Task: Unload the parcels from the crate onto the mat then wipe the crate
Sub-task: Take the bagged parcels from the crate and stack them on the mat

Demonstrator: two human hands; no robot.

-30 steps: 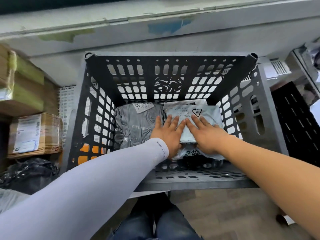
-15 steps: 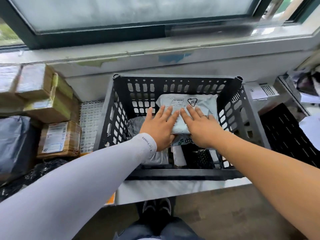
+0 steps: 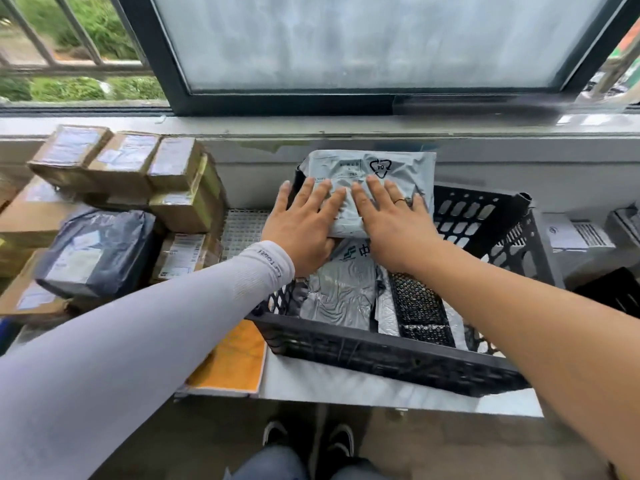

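A black lattice crate point(image 3: 381, 355) stands on a white surface below the window. I hold a light grey plastic parcel point(image 3: 381, 168) with a recycling mark above the crate's far rim. My left hand point(image 3: 298, 226) and my right hand point(image 3: 391, 223) lie side by side on it, fingers spread flat on top; the left thumb tucks under its near edge and the right thumb is hidden. Inside the crate lie a crinkled grey parcel point(image 3: 339, 296) and a black bubble mailer point(image 3: 419, 306). A white grid mat point(image 3: 242, 230) shows left of the crate.
Taped cardboard boxes point(image 3: 131, 161) and a dark grey bagged parcel point(image 3: 93, 247) are stacked at the left. An orange envelope point(image 3: 235, 358) lies by the crate's near left corner. A white labelled box point(image 3: 575, 237) and another black crate point(image 3: 616, 289) sit at the right.
Both hands have lifted the light grey parcel from the crate's floor up past its far rim. My view has tilted up, bringing the window into sight.
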